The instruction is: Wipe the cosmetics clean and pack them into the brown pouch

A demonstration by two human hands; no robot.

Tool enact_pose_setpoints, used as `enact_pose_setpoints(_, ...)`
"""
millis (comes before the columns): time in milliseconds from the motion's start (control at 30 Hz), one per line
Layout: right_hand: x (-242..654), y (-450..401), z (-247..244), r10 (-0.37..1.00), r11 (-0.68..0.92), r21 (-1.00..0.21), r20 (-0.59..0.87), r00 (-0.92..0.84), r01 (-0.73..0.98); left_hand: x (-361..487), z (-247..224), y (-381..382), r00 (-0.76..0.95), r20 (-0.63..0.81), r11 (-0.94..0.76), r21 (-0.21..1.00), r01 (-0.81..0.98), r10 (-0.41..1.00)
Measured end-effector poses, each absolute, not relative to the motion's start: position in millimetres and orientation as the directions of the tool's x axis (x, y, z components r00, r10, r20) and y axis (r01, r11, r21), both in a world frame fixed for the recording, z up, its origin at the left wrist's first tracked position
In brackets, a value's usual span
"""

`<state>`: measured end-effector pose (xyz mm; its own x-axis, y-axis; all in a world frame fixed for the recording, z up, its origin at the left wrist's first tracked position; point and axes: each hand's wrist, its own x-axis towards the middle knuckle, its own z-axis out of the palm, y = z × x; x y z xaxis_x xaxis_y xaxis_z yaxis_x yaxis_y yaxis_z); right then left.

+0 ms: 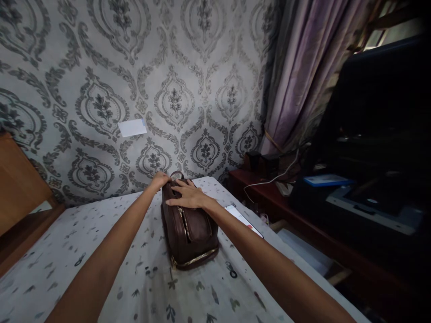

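- The brown bag lies on the printed sheet, in front of the patterned wall; its handle is at the end nearest that wall, its gold zip at the end farthest from it.
- The work at this moment looks like steadying the bag while handling its wall-side corner; the right palm would do best with light, even pressure, since pushing hard could dent the soft sides or slide the bag over the sheet.
- The left fingertips would work best close to the edge at the wall-side corner, pulling gently in line with the seam; a sideways tug could twist the bag, and loose leather could bunch under the fingers.
- The right hand is wide, fingers spread over the bag's upper face towards the wall; it presses or rests there rather than closing around anything.
- The left hand is narrower, fingers bent at the bag's corner nearest the wall; whether they pinch the leather or only touch it, I cannot tell.
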<state>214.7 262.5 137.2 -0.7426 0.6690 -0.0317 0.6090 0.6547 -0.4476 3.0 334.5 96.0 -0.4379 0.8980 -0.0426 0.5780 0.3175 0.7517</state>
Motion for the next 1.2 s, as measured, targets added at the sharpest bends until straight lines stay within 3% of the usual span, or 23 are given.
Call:
enact_pose_setpoints(200, 213.4, 263.5, 136.4, 0.67, 0.648, -0.459, -0.036, -0.742, 0.608, 7.8, 99.9, 328.5, -0.455, 0.066, 0.312, 0.641, 0.701, 0.888)
enact_pose_setpoints(433, 212.9, 265.5, 133.8, 0.665, 0.663, -0.453, -0.008, -0.746, 0.596, 10.6, 92.2, 326.7, -0.521, 0.178, 0.326, 0.602, 0.728, 0.835)
enact_pose_setpoints(1200, 213.5, 263.4, 137.4, 0.661, 0.66, -0.437, -0.048, -0.749, 0.611, -11.6, 53.7, 348.2, -0.468, 0.428, 0.027, 0.715, 0.699, 0.773)
